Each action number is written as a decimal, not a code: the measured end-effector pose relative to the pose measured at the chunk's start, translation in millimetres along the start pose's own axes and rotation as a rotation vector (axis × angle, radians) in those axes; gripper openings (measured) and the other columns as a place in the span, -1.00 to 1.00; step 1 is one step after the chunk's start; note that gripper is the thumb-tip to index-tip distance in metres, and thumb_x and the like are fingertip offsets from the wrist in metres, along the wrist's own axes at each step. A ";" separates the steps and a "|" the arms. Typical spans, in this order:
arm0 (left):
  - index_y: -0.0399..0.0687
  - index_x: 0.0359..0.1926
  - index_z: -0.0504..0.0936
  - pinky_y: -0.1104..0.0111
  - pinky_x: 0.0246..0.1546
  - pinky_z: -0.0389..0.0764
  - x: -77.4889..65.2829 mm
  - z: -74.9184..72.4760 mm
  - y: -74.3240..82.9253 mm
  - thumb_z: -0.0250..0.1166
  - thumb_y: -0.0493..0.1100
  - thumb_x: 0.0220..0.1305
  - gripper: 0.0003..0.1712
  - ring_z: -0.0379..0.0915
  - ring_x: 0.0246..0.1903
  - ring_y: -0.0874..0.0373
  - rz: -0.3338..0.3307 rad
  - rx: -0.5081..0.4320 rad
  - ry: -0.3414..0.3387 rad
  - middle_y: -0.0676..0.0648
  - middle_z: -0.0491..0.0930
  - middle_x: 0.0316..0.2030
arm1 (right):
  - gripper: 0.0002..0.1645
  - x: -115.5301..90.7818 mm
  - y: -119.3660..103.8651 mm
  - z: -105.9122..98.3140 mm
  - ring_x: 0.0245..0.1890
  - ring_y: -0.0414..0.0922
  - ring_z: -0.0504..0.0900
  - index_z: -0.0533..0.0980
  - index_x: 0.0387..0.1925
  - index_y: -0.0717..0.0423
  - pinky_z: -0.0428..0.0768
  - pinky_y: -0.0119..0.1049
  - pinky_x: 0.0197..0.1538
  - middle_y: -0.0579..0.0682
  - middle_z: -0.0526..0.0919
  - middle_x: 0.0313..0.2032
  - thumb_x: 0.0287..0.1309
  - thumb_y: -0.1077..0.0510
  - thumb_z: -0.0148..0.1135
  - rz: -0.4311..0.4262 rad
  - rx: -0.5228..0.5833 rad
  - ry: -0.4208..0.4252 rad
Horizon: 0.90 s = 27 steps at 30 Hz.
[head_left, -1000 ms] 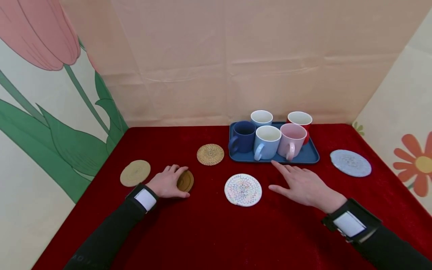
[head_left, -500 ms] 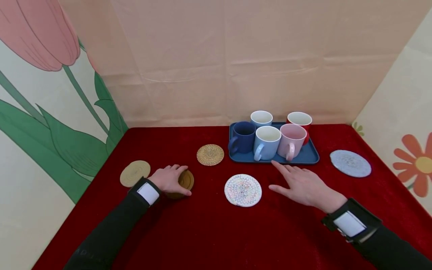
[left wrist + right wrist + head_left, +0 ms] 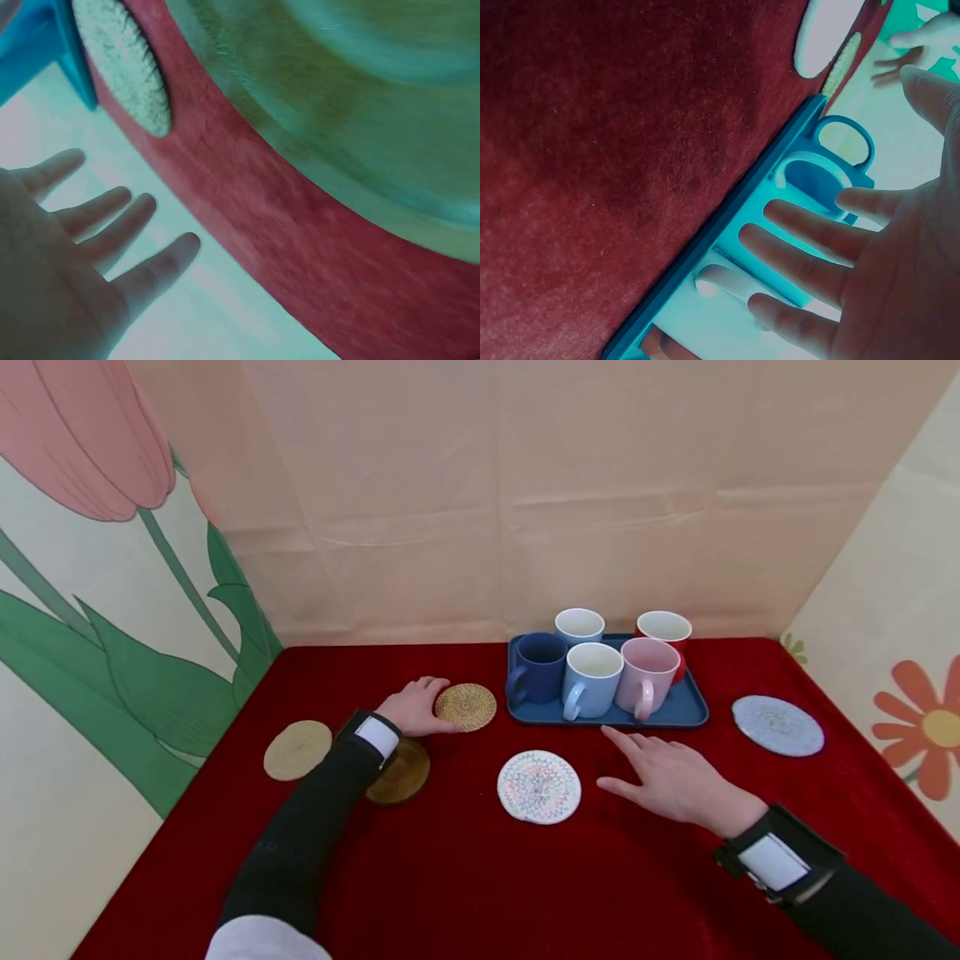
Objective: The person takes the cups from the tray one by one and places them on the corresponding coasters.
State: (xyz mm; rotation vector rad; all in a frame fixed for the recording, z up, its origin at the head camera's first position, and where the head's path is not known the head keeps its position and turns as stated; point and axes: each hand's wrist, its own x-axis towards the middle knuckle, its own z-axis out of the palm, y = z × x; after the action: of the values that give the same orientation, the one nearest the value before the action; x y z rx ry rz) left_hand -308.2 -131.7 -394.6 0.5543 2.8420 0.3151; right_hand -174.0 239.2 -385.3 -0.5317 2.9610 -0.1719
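Note:
My left hand [image 3: 415, 707] is held with its fingers spread beside the round woven straw coaster [image 3: 467, 707], thumb and fingertips right at its left edge. In the left wrist view its fingers are extended with nothing in them. A brown wooden disc-shaped coaster [image 3: 401, 772] lies just below that wrist, its upper left part hidden by the sleeve. My right hand [image 3: 675, 777], fingers spread and holding nothing, hovers in front of the blue tray [image 3: 686, 710]. Left of it lies a white coaster with a multicoloured zigzag pattern [image 3: 538, 787].
Several mugs crowd the tray: a navy mug [image 3: 542, 667], a light blue mug [image 3: 588, 689], a pink mug [image 3: 641, 681], a red one [image 3: 678, 647] and another blue one behind. A beige coaster [image 3: 297, 750] lies far left, a pale blue coaster [image 3: 778, 725] far right, on red cloth.
My left hand has left the brown wooden coaster, which stays on the cloth, and moved up and right to the woven straw coaster. My right hand stays almost in place.

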 end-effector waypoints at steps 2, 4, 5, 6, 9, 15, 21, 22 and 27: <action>0.05 0.50 0.12 -0.02 0.23 0.40 12.4 1.8 6.0 0.33 0.40 0.04 0.11 0.11 0.41 -0.12 0.004 0.016 -0.006 -0.17 0.15 0.44 | 0.08 -0.5 0.9 0.8 0.27 0.34 0.40 0.19 0.46 0.09 0.38 0.30 0.21 0.34 0.42 0.29 0.17 -0.54 0.00 0.006 0.004 -0.007; 0.08 0.51 0.09 -0.03 0.24 0.39 22.5 3.5 12.5 0.34 0.39 0.02 0.14 0.09 0.42 -0.12 -0.002 0.033 -0.023 -0.18 0.12 0.45 | 0.08 -0.7 1.5 1.2 0.27 0.35 0.39 0.19 0.46 0.10 0.37 0.30 0.21 0.35 0.41 0.29 0.17 -0.54 -0.01 0.010 0.007 -0.012; 0.09 0.51 0.07 -0.03 0.26 0.37 26.2 3.8 16.4 0.35 0.39 0.00 0.15 0.07 0.43 -0.12 -0.012 0.037 -0.037 -0.17 0.11 0.46 | 0.08 -0.6 1.6 1.1 0.27 0.35 0.39 0.19 0.46 0.10 0.37 0.30 0.21 0.35 0.41 0.29 0.17 -0.54 -0.01 0.011 0.008 -0.015; 0.09 0.51 0.06 -0.03 0.27 0.36 29.3 4.4 20.1 0.36 0.38 0.00 0.16 0.05 0.43 -0.13 -0.021 0.038 -0.049 -0.17 0.10 0.47 | 0.08 -0.3 1.8 1.4 0.27 0.35 0.39 0.19 0.46 0.10 0.37 0.30 0.21 0.35 0.41 0.29 0.17 -0.54 -0.01 0.012 0.010 -0.017; 0.11 0.52 0.02 -0.01 0.31 0.32 37.5 8.9 27.9 0.39 0.36 -0.02 0.19 0.03 0.44 -0.13 -0.058 0.040 -0.073 -0.17 0.08 0.48 | 0.07 -0.1 2.2 1.9 0.27 0.34 0.39 0.19 0.46 0.09 0.36 0.30 0.22 0.35 0.41 0.30 0.17 -0.53 0.00 0.016 0.014 -0.020; 0.09 0.52 0.01 0.00 0.32 0.31 38.8 14.9 31.4 0.44 0.28 -0.02 0.20 0.06 0.43 -0.17 -0.098 -0.054 -0.072 -0.22 0.09 0.47 | 0.07 0.1 2.4 2.9 0.26 0.33 0.40 0.20 0.45 0.09 0.38 0.29 0.21 0.34 0.41 0.29 0.17 -0.53 0.00 0.004 0.019 -0.018; 0.10 0.53 0.00 0.02 0.32 0.31 40.6 18.3 27.3 0.44 0.27 -0.03 0.20 0.05 0.44 -0.14 -0.097 -0.075 -0.066 -0.20 0.12 0.46 | 0.05 0.0 1.8 2.0 0.26 0.33 0.40 0.20 0.45 0.09 0.38 0.29 0.21 0.33 0.41 0.29 0.18 -0.52 0.01 -0.001 0.015 -0.018; 0.11 0.52 0.00 0.03 0.32 0.31 42.4 19.2 26.6 0.44 0.28 -0.03 0.20 0.05 0.43 -0.13 -0.095 -0.069 -0.064 -0.19 0.13 0.46 | 0.05 0.0 1.7 2.0 0.26 0.33 0.40 0.20 0.45 0.09 0.38 0.29 0.21 0.33 0.41 0.30 0.18 -0.51 0.02 0.001 0.015 -0.017; 0.08 0.50 0.06 0.09 0.29 0.35 47.6 20.3 28.1 0.46 0.25 -0.04 0.17 0.14 0.38 -0.12 -0.055 -0.043 -0.050 -0.19 0.23 0.40 | 0.05 -0.1 1.3 1.7 0.25 0.33 0.42 0.21 0.45 0.09 0.39 0.29 0.21 0.34 0.42 0.29 0.18 -0.52 0.01 0.003 0.007 -0.013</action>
State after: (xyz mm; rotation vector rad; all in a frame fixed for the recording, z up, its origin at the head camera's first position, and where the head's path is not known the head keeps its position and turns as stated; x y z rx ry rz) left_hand -336.2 -84.3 -415.4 0.4675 2.7896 0.3461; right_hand -174.1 240.3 -387.1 -0.5249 2.9471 -0.1776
